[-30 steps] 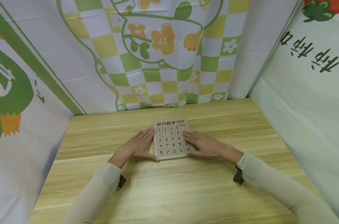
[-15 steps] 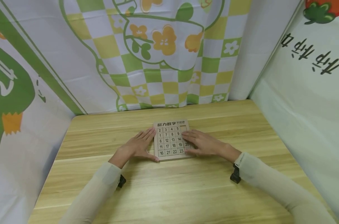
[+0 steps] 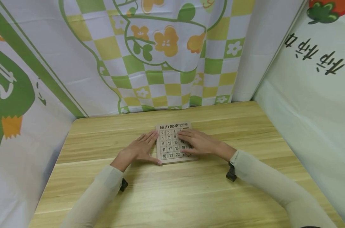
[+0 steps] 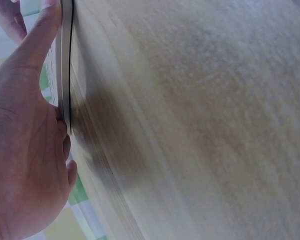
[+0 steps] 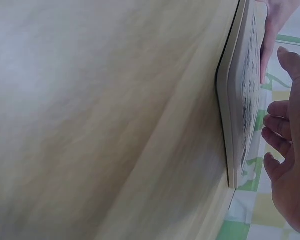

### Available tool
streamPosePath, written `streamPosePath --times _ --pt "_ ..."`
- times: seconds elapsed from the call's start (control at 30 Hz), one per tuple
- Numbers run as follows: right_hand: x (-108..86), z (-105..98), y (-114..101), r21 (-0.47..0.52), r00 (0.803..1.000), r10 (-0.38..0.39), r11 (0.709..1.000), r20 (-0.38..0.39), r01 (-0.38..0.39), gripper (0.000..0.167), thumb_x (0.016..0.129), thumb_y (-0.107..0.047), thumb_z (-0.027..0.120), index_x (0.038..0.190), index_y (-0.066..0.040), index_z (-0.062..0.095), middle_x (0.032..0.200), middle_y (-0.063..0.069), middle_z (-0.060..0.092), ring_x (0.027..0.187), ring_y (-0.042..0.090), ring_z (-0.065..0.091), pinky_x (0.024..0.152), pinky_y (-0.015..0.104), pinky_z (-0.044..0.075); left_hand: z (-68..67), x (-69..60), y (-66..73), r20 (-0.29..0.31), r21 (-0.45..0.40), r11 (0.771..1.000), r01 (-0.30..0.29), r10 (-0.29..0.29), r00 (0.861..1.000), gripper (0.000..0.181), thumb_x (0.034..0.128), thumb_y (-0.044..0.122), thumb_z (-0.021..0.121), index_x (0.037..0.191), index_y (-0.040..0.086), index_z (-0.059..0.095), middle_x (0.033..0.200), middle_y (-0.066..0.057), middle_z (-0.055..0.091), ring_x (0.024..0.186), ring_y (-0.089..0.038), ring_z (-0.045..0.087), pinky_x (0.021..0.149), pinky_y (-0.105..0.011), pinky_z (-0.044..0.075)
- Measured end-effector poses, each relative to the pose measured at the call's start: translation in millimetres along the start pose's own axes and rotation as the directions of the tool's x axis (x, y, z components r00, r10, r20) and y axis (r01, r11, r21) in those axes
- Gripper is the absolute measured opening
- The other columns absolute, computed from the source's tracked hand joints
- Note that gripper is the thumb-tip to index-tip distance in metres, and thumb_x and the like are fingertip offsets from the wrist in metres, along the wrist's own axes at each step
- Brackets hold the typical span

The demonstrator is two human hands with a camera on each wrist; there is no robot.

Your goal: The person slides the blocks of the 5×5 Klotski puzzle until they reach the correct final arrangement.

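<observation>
A wooden number slide puzzle [image 3: 169, 148] lies on the table, its numbered tiles in a square frame with printed characters along the top. Against its left edge rests my left hand [image 3: 141, 148], fingers extended and thumb at the near left corner; the left wrist view shows this hand [image 4: 25, 135] touching the board's edge [image 4: 66, 65]. Over the right-hand columns is my right hand [image 3: 202, 143], covering several tiles. In the right wrist view that hand [image 5: 290, 130] has loosely bent fingers and appears raised off the board [image 5: 235, 100].
The light wood-grain table [image 3: 172, 196] extends around the puzzle on all sides. A checkered, flower-printed curtain [image 3: 172, 82] hangs behind its far edge. White printed cloth walls stand at the left [image 3: 55, 133] and right [image 3: 306, 104]. A small black device [image 3: 231, 172] sits at the right wrist.
My right hand has shifted left across the puzzle, from the rightmost column to over the fourth and fifth columns. My left hand and the board stay in place.
</observation>
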State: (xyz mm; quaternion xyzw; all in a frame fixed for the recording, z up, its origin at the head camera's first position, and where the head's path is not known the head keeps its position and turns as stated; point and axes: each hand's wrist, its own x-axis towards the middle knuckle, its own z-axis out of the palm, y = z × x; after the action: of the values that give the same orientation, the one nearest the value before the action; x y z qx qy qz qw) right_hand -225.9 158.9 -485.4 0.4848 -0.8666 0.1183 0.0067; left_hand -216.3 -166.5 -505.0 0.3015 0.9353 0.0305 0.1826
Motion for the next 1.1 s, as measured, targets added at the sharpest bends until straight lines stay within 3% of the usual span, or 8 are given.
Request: streamPosePath --times 0.4,0.87,1.1 --pt "26.1 4 -2 0.013 0.998 0.009 1.000 0.058 -0.010 0.077 0.105 -0.053 0.060 0.155 0.004 0.048 0.164 0.022 0.044 0.151 0.043 0.042 0.128 0.056 0.031 -4.1 -4.3 2.3 -0.025 -0.029 0.999 -0.024 0.023 0.999 0.141 0.0786 0.092 0.061 0.169 0.001 0.003 0.178 -0.017 0.001 0.165 -0.034 0.005 0.135 -0.052 0.009" --pt "52.2 15 -7 0.019 0.992 0.029 0.999 0.121 -0.032 0.079 0.107 -0.055 0.055 0.161 0.000 0.040 0.169 0.019 0.036 0.156 0.040 0.034 0.130 0.056 0.026 -0.6 -2.1 0.0 0.002 -0.018 1.000 0.013 -0.013 1.000 0.139 0.0798 0.091 0.060 0.170 0.007 -0.005 0.178 -0.010 -0.006 0.165 -0.026 -0.003 0.135 -0.046 0.002" --pt "60.7 24 -6 0.022 0.992 0.015 1.000 0.125 -0.018 0.077 0.107 -0.055 0.055 0.161 -0.001 0.042 0.169 0.018 0.037 0.156 0.039 0.036 0.130 0.055 0.026 -6.6 -5.6 4.9 -0.004 -0.028 1.000 0.003 -0.003 1.000 0.139 0.0805 0.089 0.063 0.170 0.004 0.000 0.178 -0.014 -0.002 0.165 -0.030 0.002 0.135 -0.050 0.008"
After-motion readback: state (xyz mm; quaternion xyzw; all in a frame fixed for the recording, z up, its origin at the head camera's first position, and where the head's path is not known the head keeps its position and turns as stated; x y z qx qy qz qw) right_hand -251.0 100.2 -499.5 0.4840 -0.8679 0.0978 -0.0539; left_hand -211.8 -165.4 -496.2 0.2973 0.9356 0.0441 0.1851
